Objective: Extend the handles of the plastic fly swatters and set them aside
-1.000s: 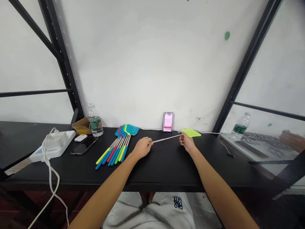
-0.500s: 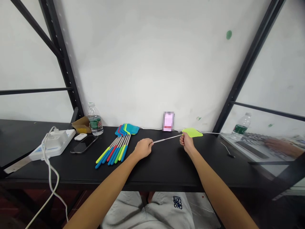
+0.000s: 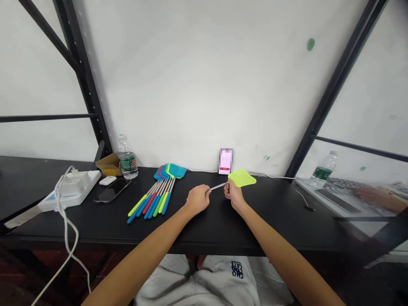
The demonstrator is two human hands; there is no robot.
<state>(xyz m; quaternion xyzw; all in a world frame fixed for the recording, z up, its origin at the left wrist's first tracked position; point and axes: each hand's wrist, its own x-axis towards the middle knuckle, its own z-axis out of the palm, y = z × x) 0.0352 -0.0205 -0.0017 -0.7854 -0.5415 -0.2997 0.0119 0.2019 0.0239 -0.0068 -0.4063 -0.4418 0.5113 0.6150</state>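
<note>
My left hand (image 3: pixel 198 199) is closed around the handle end of a telescopic fly swatter. My right hand (image 3: pixel 232 195) pinches the thin metal rod (image 3: pixel 217 186) just below the lime-green mesh head (image 3: pixel 242 178). Only a short stretch of rod shows between the two hands, a little above the black tabletop (image 3: pixel 223 225). To the left lies a fanned pile of several fly swatters (image 3: pixel 157 192) with blue, green, red and yellow handles and blue heads.
A phone (image 3: pixel 225 161) stands against the wall behind the hands. At the left are a water bottle (image 3: pixel 126 158), a dark phone (image 3: pixel 112 192), a white earbud case (image 3: pixel 107 180), a cardboard piece (image 3: pixel 110 164) and a white power strip (image 3: pixel 68 189) with cable. Another person's hand (image 3: pixel 372 196) shows at the far right.
My right hand has moved left toward my left hand with the green head, and the visible rod has become much shorter. My left hand has stayed nearly in place.
</note>
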